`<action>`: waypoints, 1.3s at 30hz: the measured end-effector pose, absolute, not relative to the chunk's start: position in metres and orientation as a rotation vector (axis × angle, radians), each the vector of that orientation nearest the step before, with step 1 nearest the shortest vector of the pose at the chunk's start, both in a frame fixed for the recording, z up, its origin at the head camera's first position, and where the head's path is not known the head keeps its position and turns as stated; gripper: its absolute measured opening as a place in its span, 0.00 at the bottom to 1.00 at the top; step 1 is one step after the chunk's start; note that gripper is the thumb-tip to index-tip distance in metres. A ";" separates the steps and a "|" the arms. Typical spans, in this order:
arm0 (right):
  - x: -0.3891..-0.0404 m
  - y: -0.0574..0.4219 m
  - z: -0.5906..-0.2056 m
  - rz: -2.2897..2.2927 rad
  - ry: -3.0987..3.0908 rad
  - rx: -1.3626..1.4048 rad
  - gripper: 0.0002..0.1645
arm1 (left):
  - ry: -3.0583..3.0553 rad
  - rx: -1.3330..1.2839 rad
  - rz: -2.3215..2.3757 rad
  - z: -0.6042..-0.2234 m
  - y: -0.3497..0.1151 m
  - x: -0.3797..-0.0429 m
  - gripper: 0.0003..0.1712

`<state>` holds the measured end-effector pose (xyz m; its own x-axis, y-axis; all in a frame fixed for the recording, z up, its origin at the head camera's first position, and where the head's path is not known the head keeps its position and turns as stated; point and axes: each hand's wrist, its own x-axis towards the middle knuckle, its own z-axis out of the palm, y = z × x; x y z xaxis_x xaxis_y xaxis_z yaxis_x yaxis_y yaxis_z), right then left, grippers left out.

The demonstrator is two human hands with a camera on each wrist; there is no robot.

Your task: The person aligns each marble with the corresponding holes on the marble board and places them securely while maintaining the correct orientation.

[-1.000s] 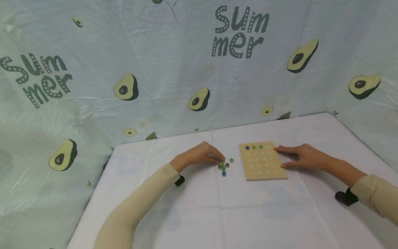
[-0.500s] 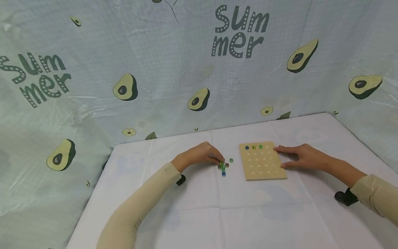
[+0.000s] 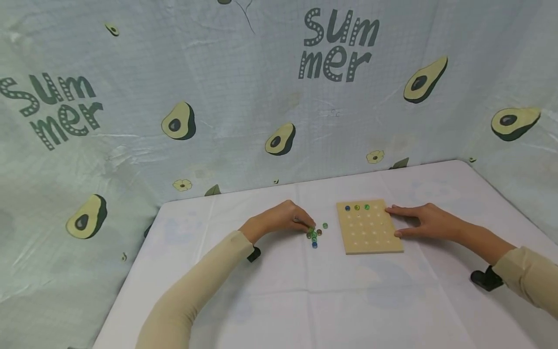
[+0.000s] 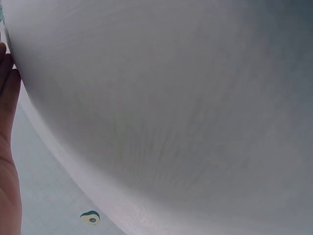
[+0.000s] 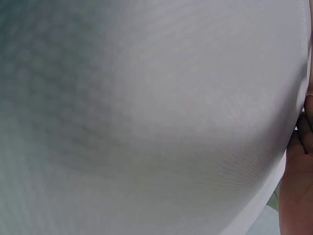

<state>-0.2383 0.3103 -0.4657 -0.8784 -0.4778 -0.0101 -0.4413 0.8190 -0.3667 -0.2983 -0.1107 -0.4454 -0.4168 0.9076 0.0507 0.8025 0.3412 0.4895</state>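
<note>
My left hand point(image 3: 285, 216) reaches down to a loose cluster of small round glass gems, its bent fingertips at a green gem point(image 3: 311, 230). Whether the fingers pinch it is too small to tell. A blue gem point(image 3: 315, 245) lies at the cluster's near end, a brown gem point(image 3: 319, 232) on its right side. My right hand point(image 3: 429, 220) rests with extended thumb and index finger against the right edge of a square light-wood board point(image 3: 369, 237). Rows of shallow hollows mark the board; blue, yellow and green gems sit in its far row. Both wrist views show mostly cloth, with hand parts at the edge.
A white cloth point(image 3: 279, 310) covers the table, with creases running across it. Behind the table hangs a pale curtain point(image 3: 235, 87) printed with avocados and lettering. One green gem point(image 3: 325, 225) lies apart, between the cluster and the board. Black wrist straps show at both cuffs.
Very little differs: the left fingers shift slightly at the cluster. The right hand stays at the board's edge, and the gems on the board keep their places.
</note>
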 end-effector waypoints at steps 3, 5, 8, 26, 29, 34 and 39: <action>-0.238 0.311 -0.467 -0.542 2.900 -0.752 0.47 | 2.371 1.538 0.662 -0.444 -0.110 -0.297 0.14; -0.238 0.310 -0.468 -0.539 2.901 -0.765 0.47 | 2.374 1.527 0.653 -0.443 -0.109 -0.296 0.13; -0.237 0.310 -0.468 -0.527 2.906 -0.783 0.47 | 2.407 1.512 0.621 -0.441 -0.108 -0.294 0.12; -0.236 0.310 -0.466 -0.545 2.919 -0.756 0.47 | 2.677 1.577 0.692 -0.426 -0.100 -0.291 0.10; -0.236 0.308 -0.466 -0.549 2.915 -0.731 0.48 | 2.718 1.566 0.707 -0.424 -0.098 -0.290 0.11; -0.237 0.309 -0.466 -0.536 2.907 -0.718 0.49 | 2.749 1.538 0.794 -0.423 -0.092 -0.287 0.10; -0.240 0.309 -0.467 -0.542 2.904 -0.718 0.50 | 2.763 1.551 0.894 -0.424 -0.084 -0.285 0.10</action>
<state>-0.2399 0.3095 -0.4673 -0.8837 -0.4678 -0.0127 -0.4318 0.8255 -0.3634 -0.2848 -0.0836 -0.4244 -0.5473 0.7455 0.3805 0.8270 0.4119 0.3826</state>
